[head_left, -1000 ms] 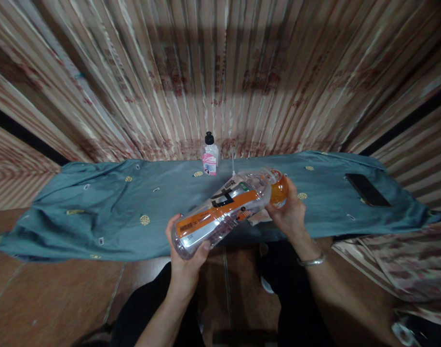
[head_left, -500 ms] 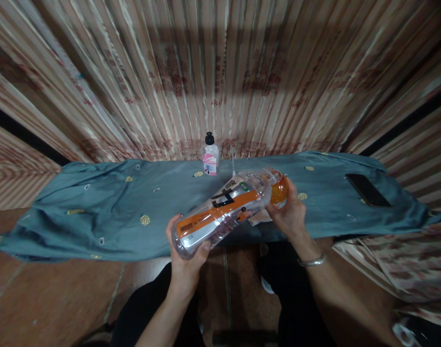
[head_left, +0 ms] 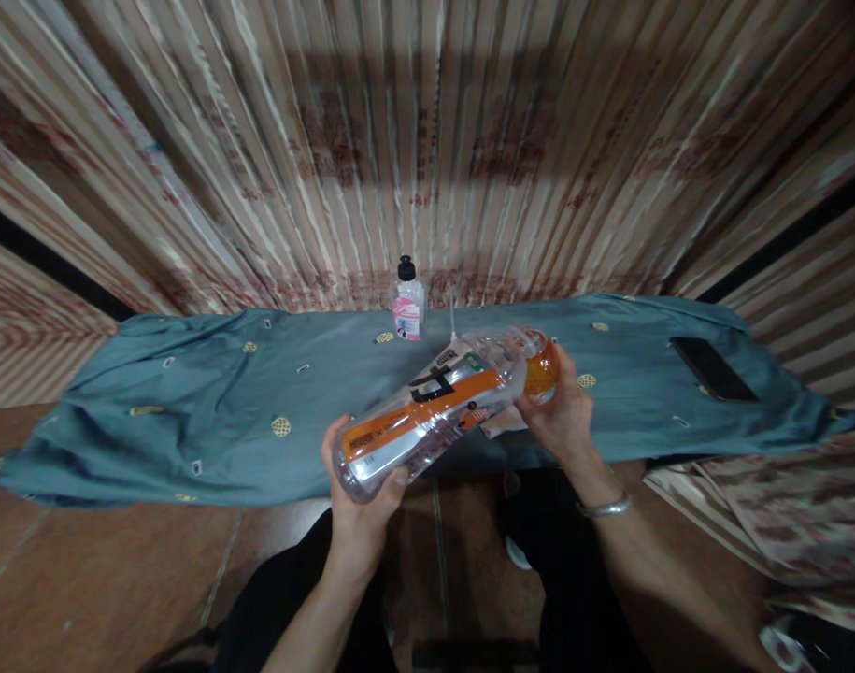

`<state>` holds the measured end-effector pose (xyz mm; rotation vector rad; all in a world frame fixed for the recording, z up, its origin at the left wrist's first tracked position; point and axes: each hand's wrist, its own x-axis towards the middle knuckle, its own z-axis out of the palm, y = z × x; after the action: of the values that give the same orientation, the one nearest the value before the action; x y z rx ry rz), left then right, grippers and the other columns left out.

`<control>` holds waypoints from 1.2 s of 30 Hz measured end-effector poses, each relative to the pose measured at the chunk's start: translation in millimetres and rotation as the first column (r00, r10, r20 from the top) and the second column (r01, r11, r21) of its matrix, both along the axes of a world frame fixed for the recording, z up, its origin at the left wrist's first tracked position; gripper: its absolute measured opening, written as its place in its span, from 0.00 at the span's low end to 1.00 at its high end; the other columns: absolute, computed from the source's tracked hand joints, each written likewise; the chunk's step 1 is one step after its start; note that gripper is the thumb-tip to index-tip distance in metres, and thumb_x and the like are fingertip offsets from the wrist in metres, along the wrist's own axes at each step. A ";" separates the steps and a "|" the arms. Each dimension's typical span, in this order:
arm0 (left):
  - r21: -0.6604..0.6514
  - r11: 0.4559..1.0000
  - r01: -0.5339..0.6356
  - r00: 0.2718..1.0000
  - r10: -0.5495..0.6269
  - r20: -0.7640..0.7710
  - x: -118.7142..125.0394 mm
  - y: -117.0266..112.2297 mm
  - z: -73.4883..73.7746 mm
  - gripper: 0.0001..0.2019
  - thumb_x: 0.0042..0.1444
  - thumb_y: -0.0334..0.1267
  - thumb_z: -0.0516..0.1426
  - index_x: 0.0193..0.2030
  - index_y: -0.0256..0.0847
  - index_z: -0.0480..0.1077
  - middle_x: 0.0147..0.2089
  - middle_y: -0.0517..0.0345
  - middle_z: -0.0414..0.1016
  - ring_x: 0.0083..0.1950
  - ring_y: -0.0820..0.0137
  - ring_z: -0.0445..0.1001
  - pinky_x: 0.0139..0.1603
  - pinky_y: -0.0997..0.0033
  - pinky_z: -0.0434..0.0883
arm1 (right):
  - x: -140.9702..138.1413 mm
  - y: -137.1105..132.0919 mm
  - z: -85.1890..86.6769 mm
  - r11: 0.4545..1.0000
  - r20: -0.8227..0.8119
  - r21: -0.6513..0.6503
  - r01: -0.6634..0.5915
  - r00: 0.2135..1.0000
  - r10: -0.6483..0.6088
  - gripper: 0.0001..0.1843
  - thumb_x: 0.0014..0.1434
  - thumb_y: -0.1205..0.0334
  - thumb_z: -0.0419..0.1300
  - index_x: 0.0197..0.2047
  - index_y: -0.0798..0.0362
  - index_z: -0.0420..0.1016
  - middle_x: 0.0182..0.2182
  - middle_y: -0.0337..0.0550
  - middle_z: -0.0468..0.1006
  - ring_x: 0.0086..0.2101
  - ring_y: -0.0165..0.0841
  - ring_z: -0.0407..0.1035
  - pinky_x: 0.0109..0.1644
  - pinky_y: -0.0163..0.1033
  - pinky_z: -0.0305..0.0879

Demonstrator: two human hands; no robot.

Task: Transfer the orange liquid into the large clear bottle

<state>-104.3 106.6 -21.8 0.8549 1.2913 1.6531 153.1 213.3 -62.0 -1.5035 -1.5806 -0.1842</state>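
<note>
A large clear plastic bottle point(head_left: 427, 411) with an orange, silver and black label is held tilted above the cloth-covered surface, its base at lower left and its neck at upper right. My left hand point(head_left: 363, 519) is wrapped round the base, thumb on the near side. At the other end, my right hand point(head_left: 563, 407) is closed on the translucent orange top point(head_left: 541, 366). Whether that top is screwed on or loose I cannot tell. Behind the bottle, a pale folded piece point(head_left: 505, 422) is mostly hidden, and a thin whitish stick point(head_left: 453, 313) shows upright.
A small clear bottle point(head_left: 407, 304) with a black cap and pink label stands at the back. A black phone point(head_left: 713, 368) lies at the right. Blue-green patterned cloth point(head_left: 223, 402) covers the narrow surface, with a striped curtain point(head_left: 427, 140) close behind it.
</note>
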 end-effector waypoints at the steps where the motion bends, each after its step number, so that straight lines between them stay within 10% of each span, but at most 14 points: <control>1: 0.005 1.000 0.002 1.000 -0.002 -0.010 -0.9 0.4 -0.7 0.44 0.43 0.52 0.73 0.64 0.48 0.58 0.51 0.53 0.78 0.50 0.58 0.81 0.56 0.57 0.75 | -0.2 0.1 0.1 1.000 -0.002 0.002 0.000 1.000 0.000 0.44 0.57 0.40 0.65 0.69 0.54 0.62 0.57 0.58 0.81 0.50 0.49 0.81 0.51 0.53 0.81; 36: 0.054 0.996 0.070 0.997 -0.070 0.012 -11.3 4.4 -19.0 0.44 0.44 0.45 0.74 0.64 0.47 0.56 0.51 0.52 0.81 0.50 0.60 0.83 0.54 0.62 0.78 | 1.6 0.9 -0.5 1.000 -0.014 -0.002 -0.017 1.000 0.017 0.45 0.56 0.39 0.66 0.70 0.54 0.62 0.58 0.58 0.80 0.52 0.49 0.80 0.52 0.52 0.81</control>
<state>-115.6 110.9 -40.8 0.9093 1.1992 1.6418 154.7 214.1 -62.5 -1.4895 -1.5830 -0.1619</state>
